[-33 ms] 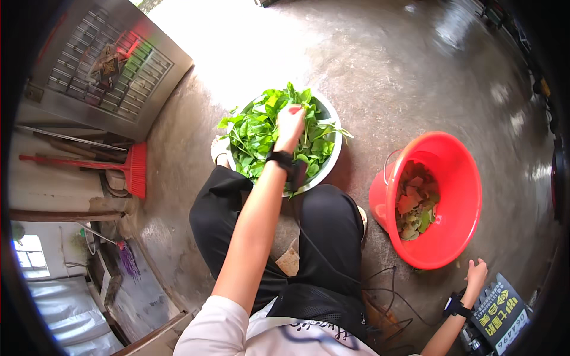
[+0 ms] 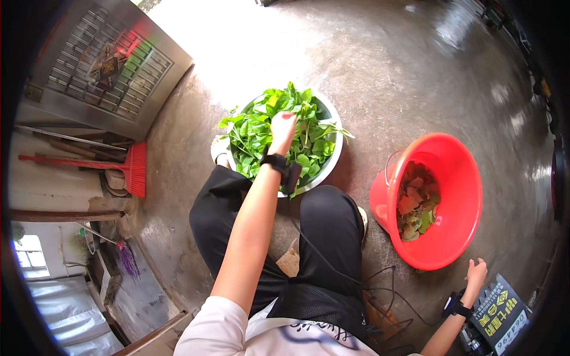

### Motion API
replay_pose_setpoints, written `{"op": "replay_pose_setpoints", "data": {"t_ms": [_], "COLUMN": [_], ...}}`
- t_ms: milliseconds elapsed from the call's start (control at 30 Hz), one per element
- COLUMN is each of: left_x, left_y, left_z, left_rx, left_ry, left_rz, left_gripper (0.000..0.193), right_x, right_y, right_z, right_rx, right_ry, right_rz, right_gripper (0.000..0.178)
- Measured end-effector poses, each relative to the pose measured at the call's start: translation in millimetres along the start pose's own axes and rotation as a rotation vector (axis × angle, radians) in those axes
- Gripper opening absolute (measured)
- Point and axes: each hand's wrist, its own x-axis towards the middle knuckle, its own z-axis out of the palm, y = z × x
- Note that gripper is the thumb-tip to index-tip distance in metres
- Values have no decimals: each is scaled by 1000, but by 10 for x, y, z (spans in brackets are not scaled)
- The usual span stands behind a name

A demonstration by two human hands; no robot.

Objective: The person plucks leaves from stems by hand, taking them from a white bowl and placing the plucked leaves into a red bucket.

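My left hand point(image 2: 283, 127) reaches over a round basin point(image 2: 334, 155) heaped with leafy greens point(image 2: 252, 133). Its fingers are curled among the leaves and closed on some of the greens; the fingertips are partly hidden. A few stems and leaves hang over the basin's rim. At the lower right, my right hand point(image 2: 476, 274) is held off to the side with nothing in it, its fingers loosely apart. Nearest to it is a tilted red bucket point(image 2: 460, 204), which has brownish and green leaf scraps point(image 2: 418, 202) inside.
My bent legs in black trousers point(image 2: 329, 237) flank the basin's near side. A red broom point(image 2: 135, 171) and a metal door point(image 2: 113, 65) stand at the left, with a purple mop point(image 2: 127, 261) below. Dark cables point(image 2: 392, 291) and a dark printed sign point(image 2: 499, 314) lie at the lower right.
My left hand has shifted slightly left and toward me over the greens. My right hand and the bucket have hardly moved.
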Motion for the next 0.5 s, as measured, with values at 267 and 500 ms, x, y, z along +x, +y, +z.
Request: {"op": "replay_pose_setpoints", "data": {"t_ms": [267,500], "left_x": [181,311], "left_y": [-1063,-1234], "left_z": [411,639], "left_rx": [77,580], "left_ry": [-328,-7], "left_rz": [-377,28], "left_gripper": [14,27], "right_x": [-62,-458], "right_y": [-243,-795], "right_z": [-20,-436], "right_rx": [162,313], "right_ry": [30,11], "right_rz": [-107,-134], "right_gripper": [34,31]}}
